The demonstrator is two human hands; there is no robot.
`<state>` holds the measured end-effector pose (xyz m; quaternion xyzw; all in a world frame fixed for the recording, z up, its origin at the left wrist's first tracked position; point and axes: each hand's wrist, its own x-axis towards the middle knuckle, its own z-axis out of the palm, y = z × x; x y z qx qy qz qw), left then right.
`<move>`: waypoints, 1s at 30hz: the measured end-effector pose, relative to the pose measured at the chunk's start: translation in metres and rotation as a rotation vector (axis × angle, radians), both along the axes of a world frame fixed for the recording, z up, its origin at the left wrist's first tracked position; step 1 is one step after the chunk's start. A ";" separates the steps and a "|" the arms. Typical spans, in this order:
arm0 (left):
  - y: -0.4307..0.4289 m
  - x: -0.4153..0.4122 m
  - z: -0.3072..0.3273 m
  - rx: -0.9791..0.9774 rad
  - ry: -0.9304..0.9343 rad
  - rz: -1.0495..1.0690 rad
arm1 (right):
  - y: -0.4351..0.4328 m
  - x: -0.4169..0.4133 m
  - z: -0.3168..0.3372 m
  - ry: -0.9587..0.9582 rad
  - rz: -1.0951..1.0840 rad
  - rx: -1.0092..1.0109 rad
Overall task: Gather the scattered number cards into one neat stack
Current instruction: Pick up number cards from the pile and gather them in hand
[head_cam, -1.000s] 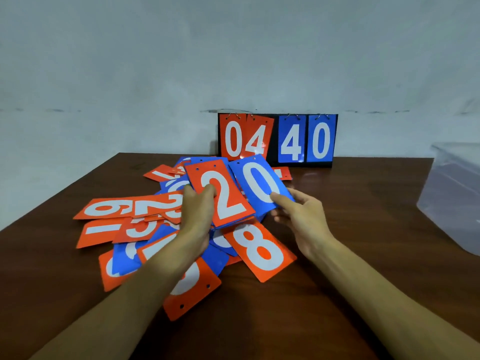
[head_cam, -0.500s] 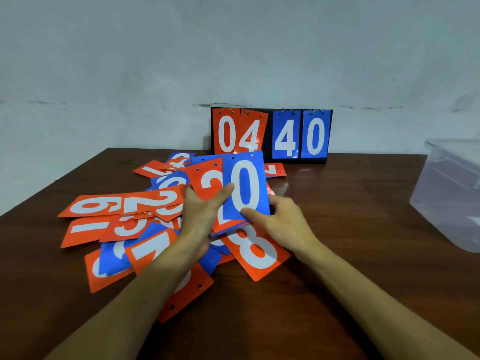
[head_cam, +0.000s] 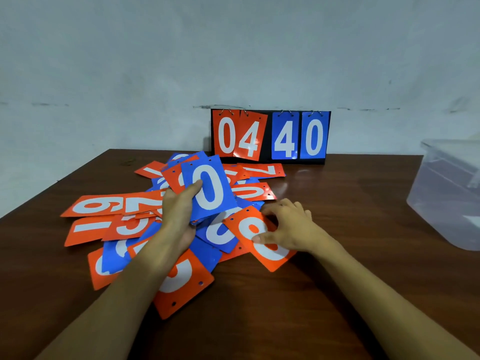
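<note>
While the dark brown wooden table (head_cam: 337,294) fills the lower view, its near edge runs out of frame. The translucent plastic box (head_cam: 446,203) on my right is cut off too, its contents too hazy to make out. At the far edge, against the wall, stands the black flip scoreboard (head_cam: 269,136) with four hanging cards: two orange reading 0 and 4, two blue reading 4 and 0.

In front of it lies the heap of loose orange and blue number cards (head_cam: 111,206), overlapping so much that I cannot count them; my forearms hide several.

My left hand (head_cam: 179,211) holds a small stack (head_cam: 176,178) tilted above the middle of the heap. My thumb lies across the blue 0 card (head_cam: 210,188) on top, my fingers are hidden underneath, and how many cards it holds I cannot tell. My right hand (head_cam: 293,229), just beside it, grips the orange 8 card (head_cam: 272,255) at the heap's right edge, fingers curled at its far edge and thumb on its face.
</note>
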<state>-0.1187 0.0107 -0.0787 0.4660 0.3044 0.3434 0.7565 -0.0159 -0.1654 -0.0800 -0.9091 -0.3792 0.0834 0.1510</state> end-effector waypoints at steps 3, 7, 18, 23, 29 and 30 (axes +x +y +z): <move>-0.001 0.001 0.000 0.014 0.001 0.026 | -0.004 0.011 -0.001 0.150 -0.124 0.159; -0.003 0.003 0.000 0.106 0.057 0.030 | -0.017 0.021 0.010 0.625 -0.361 0.704; -0.010 0.000 0.002 0.167 0.066 -0.180 | 0.045 0.015 0.036 0.442 -0.208 0.861; 0.007 -0.009 0.006 -0.158 -0.046 -0.093 | 0.044 0.021 0.012 0.153 -0.128 0.501; 0.015 -0.013 0.008 -0.226 -0.107 -0.089 | 0.045 0.023 -0.011 0.005 -0.070 0.137; 0.016 -0.013 0.007 -0.209 -0.090 -0.097 | 0.045 0.025 -0.010 0.028 -0.083 0.148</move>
